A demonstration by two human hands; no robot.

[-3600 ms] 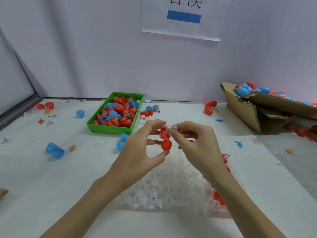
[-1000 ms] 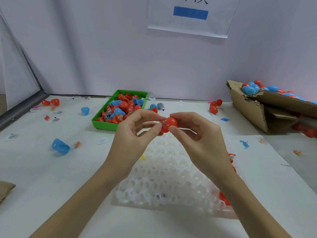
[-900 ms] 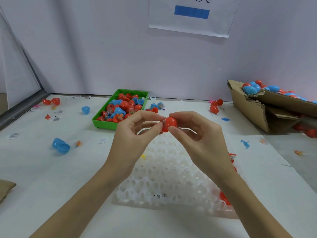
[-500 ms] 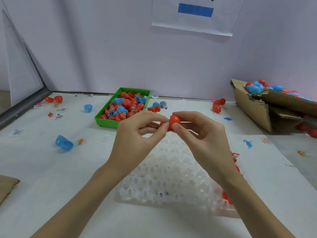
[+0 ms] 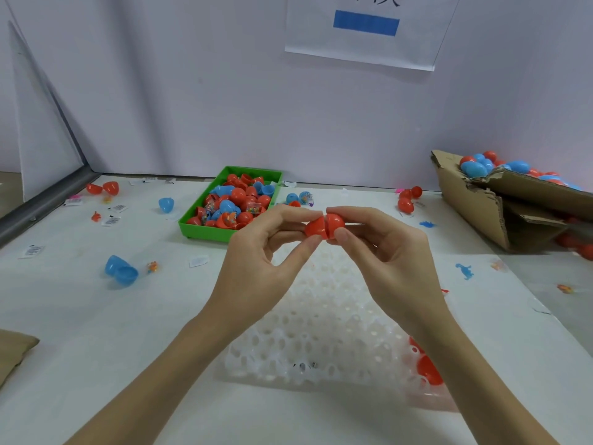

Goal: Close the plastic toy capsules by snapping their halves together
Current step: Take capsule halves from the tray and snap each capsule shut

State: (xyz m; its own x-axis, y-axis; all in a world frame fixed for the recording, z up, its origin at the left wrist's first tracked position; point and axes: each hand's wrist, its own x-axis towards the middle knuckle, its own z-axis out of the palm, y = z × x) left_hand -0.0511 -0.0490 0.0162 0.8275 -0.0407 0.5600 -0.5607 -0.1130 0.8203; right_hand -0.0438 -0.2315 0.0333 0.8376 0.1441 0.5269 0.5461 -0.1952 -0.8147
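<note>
Between both hands, above the white tray, I hold a red capsule (image 5: 324,226). My left hand (image 5: 256,268) pinches its left half with thumb and fingertips. My right hand (image 5: 388,261) pinches its right half the same way. The two halves meet end to end with a thin gap showing along the seam at the top. A white plastic tray (image 5: 321,335) with many round cells lies under my hands, with red capsules (image 5: 428,369) at its right edge.
A green bin (image 5: 195,231) of red and blue capsule halves stands behind my left hand. A torn cardboard box (image 5: 481,216) with closed capsules sits at the right. Loose blue halves (image 5: 121,270), red capsules (image 5: 406,202), small toys and paper labels lie scattered on the white table.
The open red capsule, held halves apart 3.6 s ago, has been turned sideways and its halves brought together. Both hands stay pinched on it, and the view has shifted slightly.
</note>
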